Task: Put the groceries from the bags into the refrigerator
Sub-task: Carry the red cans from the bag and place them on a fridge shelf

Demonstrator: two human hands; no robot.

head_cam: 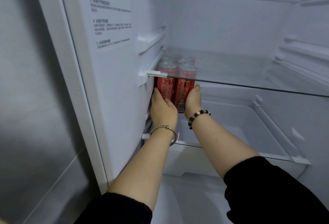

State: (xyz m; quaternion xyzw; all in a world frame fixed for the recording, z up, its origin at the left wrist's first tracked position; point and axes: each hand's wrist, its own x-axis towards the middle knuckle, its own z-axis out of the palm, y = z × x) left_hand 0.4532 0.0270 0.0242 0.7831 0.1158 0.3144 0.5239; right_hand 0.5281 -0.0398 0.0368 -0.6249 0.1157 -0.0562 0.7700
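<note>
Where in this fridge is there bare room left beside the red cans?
Free: the lower glass shelf right of the red drink cans, across to the right wall, and the upper glass shelf. Crowded: the left corner, where the left hand and right hand hold the cans.

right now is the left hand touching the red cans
Touching. The head view shows the left hand gripping the left red can, thumb lying across its label; the right hand grips the right red can.
</note>
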